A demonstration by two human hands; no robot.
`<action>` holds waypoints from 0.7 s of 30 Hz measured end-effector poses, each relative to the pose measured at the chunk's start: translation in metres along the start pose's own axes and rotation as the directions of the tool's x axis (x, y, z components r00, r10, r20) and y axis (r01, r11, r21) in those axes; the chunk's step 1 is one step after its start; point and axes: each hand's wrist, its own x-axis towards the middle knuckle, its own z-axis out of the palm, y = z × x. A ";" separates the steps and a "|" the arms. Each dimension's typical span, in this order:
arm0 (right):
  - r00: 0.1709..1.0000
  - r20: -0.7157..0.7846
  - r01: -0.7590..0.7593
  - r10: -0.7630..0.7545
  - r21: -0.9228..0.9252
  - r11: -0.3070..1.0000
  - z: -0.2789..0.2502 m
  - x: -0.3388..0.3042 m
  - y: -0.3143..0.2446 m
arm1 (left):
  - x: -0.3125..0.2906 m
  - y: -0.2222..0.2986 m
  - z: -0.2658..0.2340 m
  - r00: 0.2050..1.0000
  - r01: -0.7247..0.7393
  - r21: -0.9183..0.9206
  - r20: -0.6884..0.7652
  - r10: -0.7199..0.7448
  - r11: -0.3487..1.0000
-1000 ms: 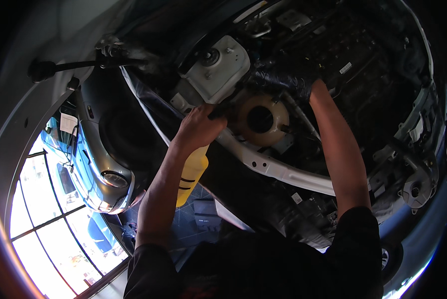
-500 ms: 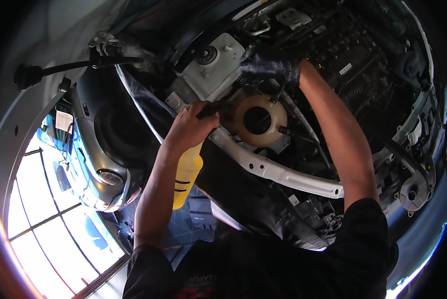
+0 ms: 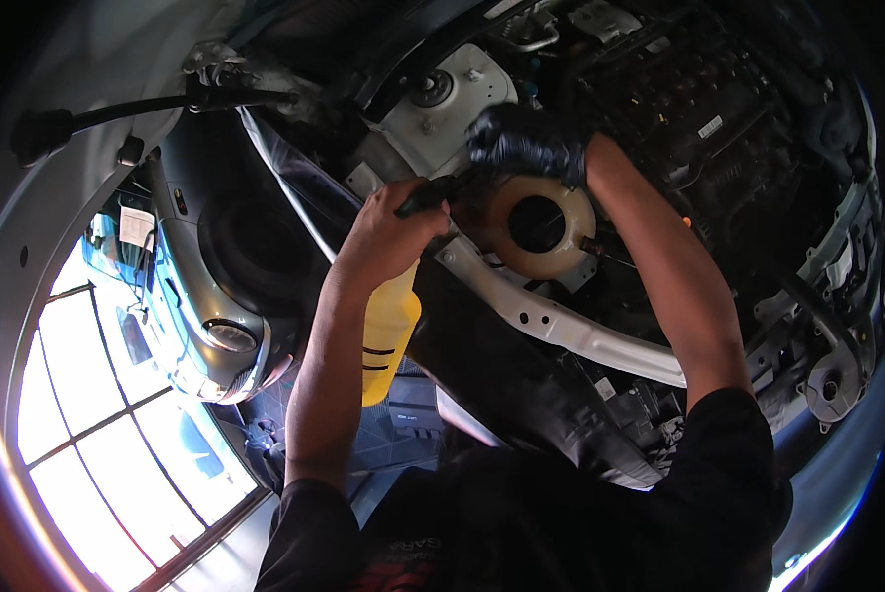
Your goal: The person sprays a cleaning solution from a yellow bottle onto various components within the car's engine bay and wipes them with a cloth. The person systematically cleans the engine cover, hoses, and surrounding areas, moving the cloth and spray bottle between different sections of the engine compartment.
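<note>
Yellow plastic shows beneath the left hand point(image 3: 388, 232), which is bare and closed around the neck of a bottle point(image 3: 391, 335). The bottle's body hangs from the underside of that fist, toward the person's torso and just right of the left forearm, whose wrist hides part of it. Two dark bands cross the bottle's lower half. Its black spray head point(image 3: 427, 195) pokes out past the thumb side of the grip, aimed to the upper right, toward the right hand point(image 3: 521, 146).

That hand wears a black glove and is bent over with its fingers curled; whether it grips anything I cannot tell. It sits at the far edge of a round beige tank point(image 3: 539, 259) with a dark centre, and overlaps the near corner of a grey metal plate point(image 3: 447, 113). A pale rail point(image 3: 561, 331) curves between the tank and the torso, its left end near the left fist. To the right of the glove lies the dark engine point(image 3: 694, 118). Off to the left stands another car point(image 3: 230, 335), its headlamp facing the bottle's side.
</note>
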 end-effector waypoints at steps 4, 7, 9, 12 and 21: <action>0.916 0.033 -0.390 0.399 0.292 0.873 0.016 -0.018 -0.009 | 0.012 -0.033 0.005 0.994 -0.010 -0.007 -0.108 0.010 1.000; 0.821 0.071 -0.567 0.566 0.217 0.795 -0.046 -0.013 -0.024 | 0.011 -0.024 0.009 0.995 -0.047 0.042 -0.090 0.051 0.998; 0.985 -0.028 -0.174 0.172 -0.119 0.977 -0.033 -0.018 0.007 | 0.014 -0.028 0.008 0.999 -0.032 0.092 -0.029 0.035 0.995; 0.975 0.148 -0.130 0.167 -0.233 0.964 -0.048 -0.005 0.010 | 0.015 -0.020 0.009 0.998 -0.036 0.073 0.061 0.032 0.997; 0.921 0.320 -0.113 0.220 -0.319 0.941 -0.052 0.009 0.021 | 0.002 0.000 0.015 0.990 -0.130 0.112 -0.037 0.135 0.985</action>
